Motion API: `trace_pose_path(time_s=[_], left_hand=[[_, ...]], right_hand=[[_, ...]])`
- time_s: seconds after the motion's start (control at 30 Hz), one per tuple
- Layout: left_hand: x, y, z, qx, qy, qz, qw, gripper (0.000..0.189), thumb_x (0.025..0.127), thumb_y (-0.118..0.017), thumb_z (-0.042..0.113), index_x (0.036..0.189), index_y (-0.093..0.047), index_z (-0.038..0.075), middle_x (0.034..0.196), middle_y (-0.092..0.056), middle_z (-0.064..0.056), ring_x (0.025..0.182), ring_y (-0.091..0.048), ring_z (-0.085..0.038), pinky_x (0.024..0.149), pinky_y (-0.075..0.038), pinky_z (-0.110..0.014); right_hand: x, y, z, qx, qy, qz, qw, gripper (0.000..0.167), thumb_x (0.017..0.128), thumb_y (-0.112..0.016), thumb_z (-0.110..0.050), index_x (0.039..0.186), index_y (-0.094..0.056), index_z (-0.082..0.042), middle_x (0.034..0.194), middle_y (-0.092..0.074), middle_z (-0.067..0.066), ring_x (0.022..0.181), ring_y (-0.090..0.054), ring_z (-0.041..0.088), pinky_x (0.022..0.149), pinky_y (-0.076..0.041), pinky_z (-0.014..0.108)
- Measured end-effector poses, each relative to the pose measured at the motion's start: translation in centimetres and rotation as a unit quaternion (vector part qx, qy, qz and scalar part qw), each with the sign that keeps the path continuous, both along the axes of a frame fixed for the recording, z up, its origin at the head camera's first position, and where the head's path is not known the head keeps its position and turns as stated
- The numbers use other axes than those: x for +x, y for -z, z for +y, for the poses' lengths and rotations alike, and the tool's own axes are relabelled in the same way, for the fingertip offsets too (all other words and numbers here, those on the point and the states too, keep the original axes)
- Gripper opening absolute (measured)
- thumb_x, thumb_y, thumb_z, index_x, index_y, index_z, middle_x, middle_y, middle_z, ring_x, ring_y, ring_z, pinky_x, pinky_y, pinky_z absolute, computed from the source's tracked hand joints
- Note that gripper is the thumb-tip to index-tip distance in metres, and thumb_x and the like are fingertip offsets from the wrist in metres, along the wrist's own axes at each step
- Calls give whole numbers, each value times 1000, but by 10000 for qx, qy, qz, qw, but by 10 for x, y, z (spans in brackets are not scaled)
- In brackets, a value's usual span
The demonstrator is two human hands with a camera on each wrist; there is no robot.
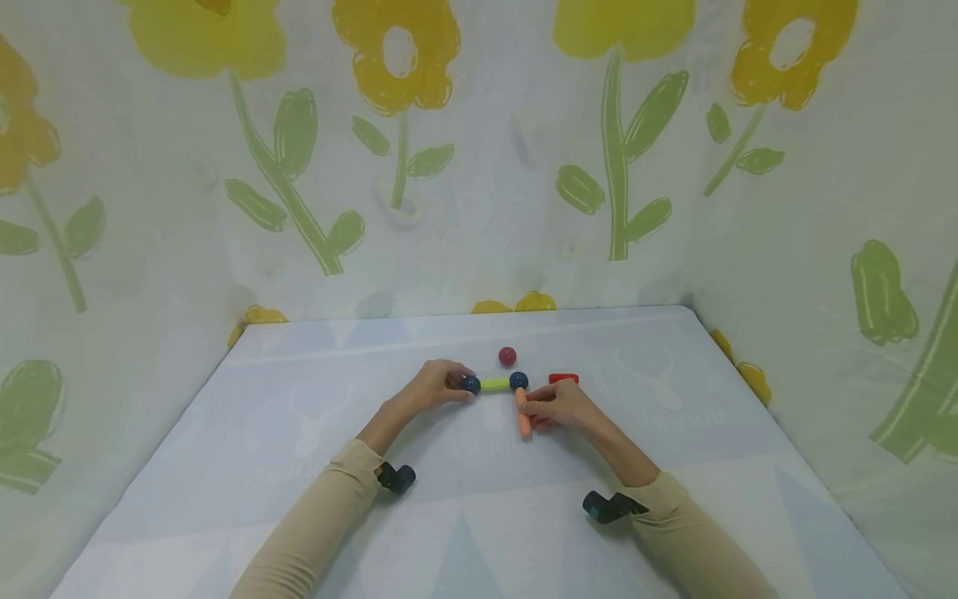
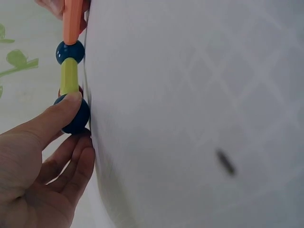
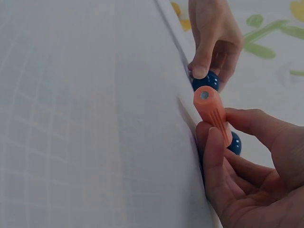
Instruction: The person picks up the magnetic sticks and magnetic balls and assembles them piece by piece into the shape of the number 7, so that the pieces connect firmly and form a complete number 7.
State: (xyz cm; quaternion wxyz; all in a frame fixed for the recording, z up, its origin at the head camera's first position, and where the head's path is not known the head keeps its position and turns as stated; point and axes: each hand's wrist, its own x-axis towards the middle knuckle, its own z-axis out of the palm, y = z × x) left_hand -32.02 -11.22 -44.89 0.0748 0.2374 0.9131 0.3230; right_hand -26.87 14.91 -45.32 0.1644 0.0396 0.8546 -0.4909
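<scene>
A yellow-green rod [image 1: 495,384] joins two dark blue balls on the tabletop. The left hand [image 1: 441,384] pinches the left blue ball [image 1: 471,384] between thumb and fingers. At the rod's other end sits the second blue ball [image 1: 519,380], and an orange rod [image 1: 522,416] runs from it toward the person. The right hand [image 1: 563,405] pinches that orange rod from the side; in the right wrist view a silvery disc shows in the rod's free end [image 3: 204,95]. Thumb and fingers grip the left ball [image 2: 76,115] in the left wrist view.
Just beyond the rods lies a red ball [image 1: 507,356]. A red rod [image 1: 564,378] lies behind the right hand. The pale patterned cloth [image 1: 464,499] covers the table, with flower-print curtains [image 1: 479,208] standing at the back and sides.
</scene>
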Motion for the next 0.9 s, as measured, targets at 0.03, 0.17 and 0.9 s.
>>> trace_pose_path(time_s=[0.03,0.17,0.9], left_hand=[[0,0,0,6,-7,-8,10000,41,82,-79,21,120,-69,9,102,-72,-6,82,-59,-12,77,-52,-24],[0,2,0,65,3,-47,10000,40,83,-79,21,120,-69,9,101,-72,-6,82,-59,-13,76,-52,-24],[15,-1,2,-55,-625,-207,9978,59,83,-79,28,137,-57,15,108,-70,-7,92,-63,-16,79,-55,-30]], right_hand=[[0,0,0,-40,13,-18,10000,46,82,-79,-30,118,-69,-3,85,-74,7,67,-69,13,66,-57,23],[0,1,-1,-292,97,-133,9994,47,82,-80,-30,119,-68,-2,87,-74,8,69,-71,14,67,-57,24],[-6,10,1,-1239,355,-395,9909,51,80,-81,-33,116,-69,0,87,-75,10,76,-73,16,70,-59,26]])
